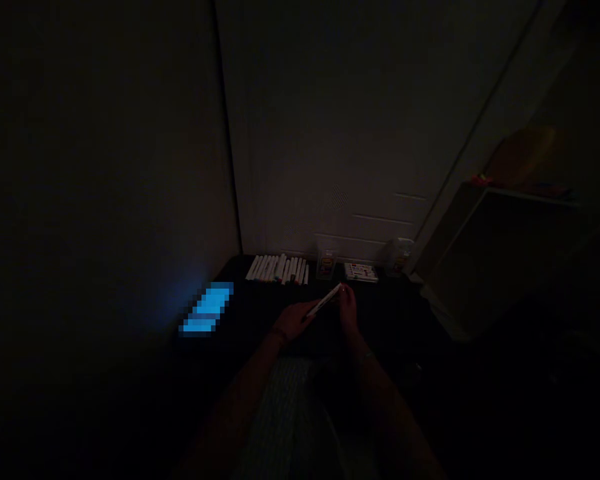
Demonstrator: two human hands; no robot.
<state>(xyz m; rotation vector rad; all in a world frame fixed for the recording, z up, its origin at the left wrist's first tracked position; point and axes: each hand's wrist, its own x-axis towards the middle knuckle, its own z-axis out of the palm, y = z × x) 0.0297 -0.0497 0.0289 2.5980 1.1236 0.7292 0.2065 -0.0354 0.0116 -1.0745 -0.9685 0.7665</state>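
The room is very dark. My left hand [293,321] and my right hand [349,309] hold a slim white marker [324,301] at a slant over a dark table [405,313]. The left hand grips its lower end, and the right hand pinches its upper end. Beyond my hands, several similar white markers [277,269] lie side by side in a row. The dim light hides any fine detail on the marker.
A glowing blue phone screen [209,308] lies at the table's left. A small printed package [361,272] and transparent containers [399,257] stand at the back, against a pale wall. A large dark box [500,253] stands to the right.
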